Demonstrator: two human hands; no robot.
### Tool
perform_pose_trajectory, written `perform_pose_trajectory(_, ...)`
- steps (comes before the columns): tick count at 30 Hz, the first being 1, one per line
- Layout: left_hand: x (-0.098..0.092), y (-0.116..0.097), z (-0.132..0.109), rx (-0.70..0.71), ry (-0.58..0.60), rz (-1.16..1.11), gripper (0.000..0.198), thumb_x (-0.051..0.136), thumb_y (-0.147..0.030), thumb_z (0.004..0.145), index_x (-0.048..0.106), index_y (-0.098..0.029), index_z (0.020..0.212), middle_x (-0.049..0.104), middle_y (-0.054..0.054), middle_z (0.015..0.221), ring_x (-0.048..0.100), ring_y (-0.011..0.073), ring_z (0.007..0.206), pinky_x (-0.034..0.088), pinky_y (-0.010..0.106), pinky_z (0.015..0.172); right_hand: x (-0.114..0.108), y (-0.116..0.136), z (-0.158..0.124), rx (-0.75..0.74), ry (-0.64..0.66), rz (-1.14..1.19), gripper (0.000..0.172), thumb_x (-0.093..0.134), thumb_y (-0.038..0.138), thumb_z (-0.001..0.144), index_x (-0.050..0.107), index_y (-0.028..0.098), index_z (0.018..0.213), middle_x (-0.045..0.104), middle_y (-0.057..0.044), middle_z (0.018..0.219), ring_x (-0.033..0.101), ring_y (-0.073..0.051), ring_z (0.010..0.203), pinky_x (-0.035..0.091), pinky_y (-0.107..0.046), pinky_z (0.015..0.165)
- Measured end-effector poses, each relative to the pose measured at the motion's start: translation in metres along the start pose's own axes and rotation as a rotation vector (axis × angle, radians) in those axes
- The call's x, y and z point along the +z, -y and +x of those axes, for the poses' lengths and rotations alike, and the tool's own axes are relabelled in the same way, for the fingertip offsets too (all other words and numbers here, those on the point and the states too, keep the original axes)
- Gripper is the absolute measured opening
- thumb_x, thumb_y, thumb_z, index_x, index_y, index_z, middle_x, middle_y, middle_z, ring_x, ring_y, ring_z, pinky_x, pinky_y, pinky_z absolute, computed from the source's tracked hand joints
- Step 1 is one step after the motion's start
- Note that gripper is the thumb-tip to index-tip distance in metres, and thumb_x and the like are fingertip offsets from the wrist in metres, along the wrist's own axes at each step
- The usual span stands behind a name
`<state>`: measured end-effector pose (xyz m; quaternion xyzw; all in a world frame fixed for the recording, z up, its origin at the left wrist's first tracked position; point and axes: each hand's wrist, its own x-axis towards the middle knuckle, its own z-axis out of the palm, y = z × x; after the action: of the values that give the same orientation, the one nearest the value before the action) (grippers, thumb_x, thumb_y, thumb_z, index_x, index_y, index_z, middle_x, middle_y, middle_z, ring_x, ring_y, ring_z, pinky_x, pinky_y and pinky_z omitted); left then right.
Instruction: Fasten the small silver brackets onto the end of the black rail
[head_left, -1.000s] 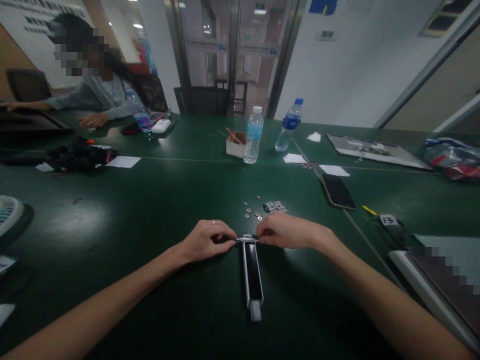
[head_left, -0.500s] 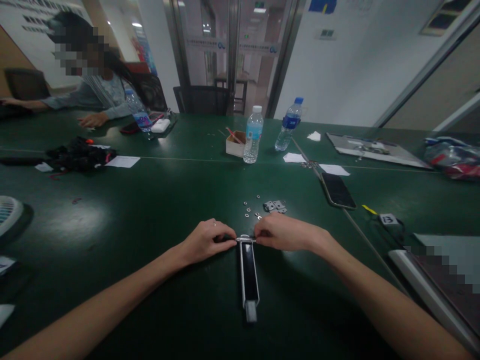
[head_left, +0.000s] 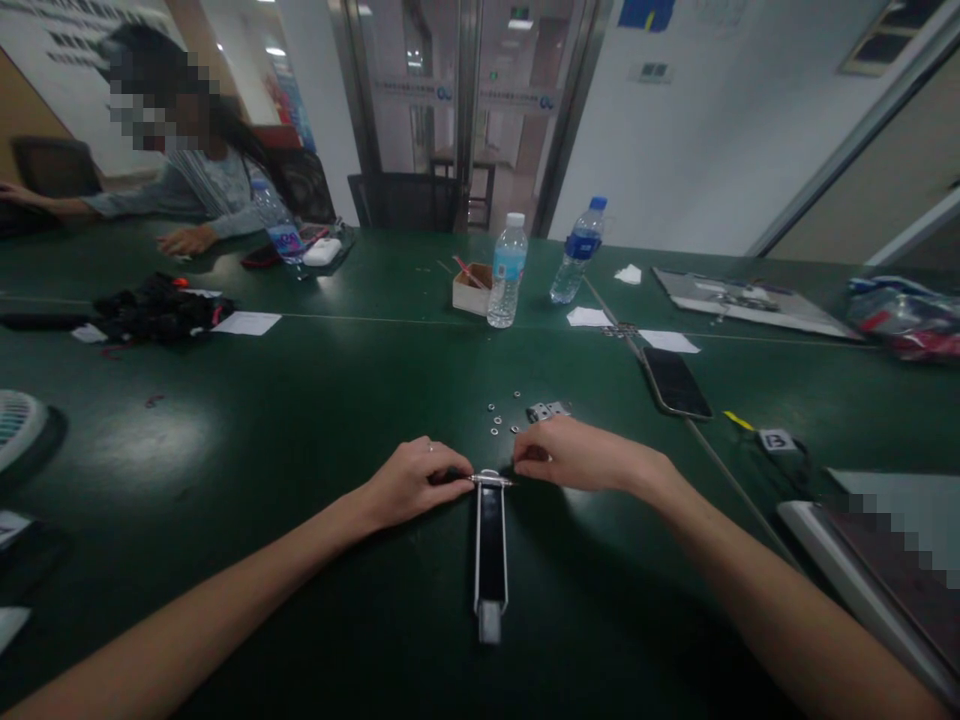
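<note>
On the green table lies a long narrow piece with silver edges and a black face [head_left: 491, 545], a grey tab at its near end. A thin metal rod [head_left: 491, 480] crosses its far end. My left hand [head_left: 416, 482] pinches the rod's left end between thumb and fingers. Just off the rod's right end is my right hand [head_left: 570, 452], its fingertips drawn together; whether they hold anything small is hidden. Several small metal nuts [head_left: 498, 420] are scattered beyond the rod. Metal brackets [head_left: 549, 409] lie behind my right hand, partly covered by it.
Farther off stand a water bottle [head_left: 508, 272], a second bottle [head_left: 576, 250] and a small box [head_left: 471, 290]. A phone [head_left: 676, 382] and a labelled cube [head_left: 777, 441] lie to the right. A person [head_left: 217, 190] sits at the far left.
My right hand has let go of the rod's right end and shifted slightly up and right. The long piece's near end has swung left. My left hand keeps its place.
</note>
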<state>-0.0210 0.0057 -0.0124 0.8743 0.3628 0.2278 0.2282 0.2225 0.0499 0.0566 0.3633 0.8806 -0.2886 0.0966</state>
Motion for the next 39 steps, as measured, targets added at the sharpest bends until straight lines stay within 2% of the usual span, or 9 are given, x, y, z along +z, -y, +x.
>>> perform_pose_trajectory(6,-0.001,-0.002,0.000,0.009,-0.012,-0.017,0.015,0.062,-0.017,0.085,0.066,-0.016,0.099,0.067,0.001,0.086,0.057,0.0132,0.072,0.043,0.027,0.072,0.001,-0.012,0.007,0.059,-0.318,-0.159,0.020,0.050,0.022,0.089,0.066,0.014,0.099,0.063,-0.010,0.096,0.056,-0.021,0.089,0.046,-0.033,0.074)
perform_pose_trajectory(10,0.000,-0.001,0.000,0.001,-0.012,-0.018,0.016,0.063,-0.017,0.084,0.066,-0.016,0.100,0.065,0.000,0.082,0.055,0.0120,0.067,0.043,0.026,0.070,0.013,-0.012,0.018,0.037,-0.416,-0.210,0.026,0.050,0.020,0.090,0.063,0.014,0.112,0.059,-0.013,0.109,0.052,-0.023,0.099,0.045,-0.036,0.080)
perform_pose_trajectory(13,0.000,-0.001,0.000,0.003,-0.008,-0.018,0.017,0.063,-0.018,0.084,0.065,-0.016,0.100,0.065,0.000,0.081,0.054,0.0117,0.066,0.042,0.026,0.069,0.021,-0.010,0.027,0.000,-0.469,-0.255,0.028,0.048,0.019,0.091,0.062,0.016,0.116,0.058,-0.013,0.108,0.050,-0.023,0.098,0.045,-0.036,0.080)
perform_pose_trajectory(17,0.000,-0.002,0.000,-0.005,-0.008,-0.013,0.017,0.064,-0.018,0.083,0.065,-0.015,0.100,0.064,0.000,0.081,0.053,0.0112,0.064,0.042,0.025,0.068,0.028,-0.011,0.036,-0.056,-0.469,-0.310,0.023,0.050,0.020,0.091,0.066,0.018,0.109,0.059,-0.011,0.103,0.050,-0.022,0.095,0.043,-0.035,0.081)
perform_pose_trajectory(22,0.000,-0.004,0.001,-0.032,0.016,0.012,0.018,0.064,-0.018,0.083,0.065,-0.015,0.100,0.064,0.000,0.081,0.053,0.0110,0.064,0.042,0.025,0.067,0.031,-0.012,0.040,-0.023,-0.464,-0.340,0.017,0.052,0.021,0.090,0.067,0.016,0.096,0.060,-0.011,0.098,0.050,-0.022,0.094,0.042,-0.034,0.079)
perform_pose_trajectory(27,-0.001,-0.005,0.001,-0.057,0.019,0.014,0.018,0.063,-0.020,0.083,0.064,-0.014,0.100,0.063,0.000,0.082,0.052,0.0111,0.063,0.042,0.025,0.066,0.032,-0.010,0.040,-0.001,-0.483,-0.388,0.022,0.045,0.021,0.093,0.065,0.012,0.098,0.060,-0.013,0.098,0.050,-0.023,0.092,0.042,-0.036,0.079)
perform_pose_trajectory(31,-0.001,-0.006,0.000,-0.066,-0.006,0.018,0.016,0.061,-0.023,0.084,0.062,-0.015,0.098,0.062,0.001,0.084,0.053,0.0113,0.064,0.043,0.025,0.065,0.031,-0.002,0.036,-0.042,-0.496,-0.220,0.020,0.046,0.020,0.093,0.064,0.012,0.096,0.060,-0.011,0.098,0.051,-0.021,0.091,0.042,-0.034,0.081)
perform_pose_trajectory(35,0.002,-0.004,-0.001,-0.068,-0.129,0.049,0.015,0.061,-0.026,0.084,0.060,-0.015,0.095,0.060,0.001,0.080,0.050,0.0113,0.061,0.042,0.024,0.061,0.026,0.018,0.027,-0.093,-0.395,0.039,0.017,0.048,0.020,0.092,0.064,0.014,0.093,0.062,-0.007,0.092,0.055,-0.018,0.088,0.043,-0.032,0.080)
perform_pose_trajectory(39,0.004,-0.002,-0.002,0.000,-0.235,0.045,0.012,0.057,-0.026,0.087,0.059,-0.016,0.092,0.057,0.000,0.076,0.049,0.0109,0.060,0.041,0.023,0.059,0.023,0.035,0.020,-0.084,-0.308,0.167,0.018,0.048,0.021,0.093,0.065,0.014,0.093,0.063,-0.007,0.092,0.057,-0.017,0.088,0.043,-0.030,0.078)
